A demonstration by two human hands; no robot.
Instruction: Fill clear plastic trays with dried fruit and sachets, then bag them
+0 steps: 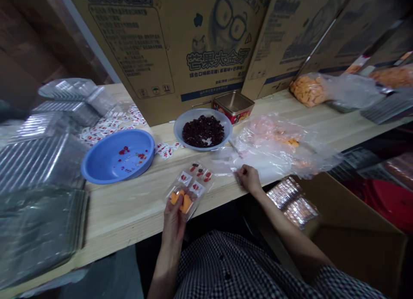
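A clear plastic tray point(199, 177) with compartments lies tilted at the table's front edge, with orange pieces, small printed packets and dark red pieces in it. My left hand point(174, 213) grips its near end, the thumb over the orange pieces point(186, 203). To the right, my right hand point(249, 178) is closed at the edge of a clear plastic sheet or bag point(226, 159); its fingers look pinched on that clear film. Behind the tray stands a pale bowl point(178, 131) of dark red pieces point(202, 131). A large clear bag point(274, 140) with orange pieces lies right of it.
A blue basin point(109, 157) and stacked clear trays point(41, 161) are at left, near scattered printed packets point(109, 124). Behind stand cardboard boxes point(180, 45) and a red tin point(235, 106). An open carton point(351, 204) with shiny packs point(292, 200) sits below the table's right front edge.
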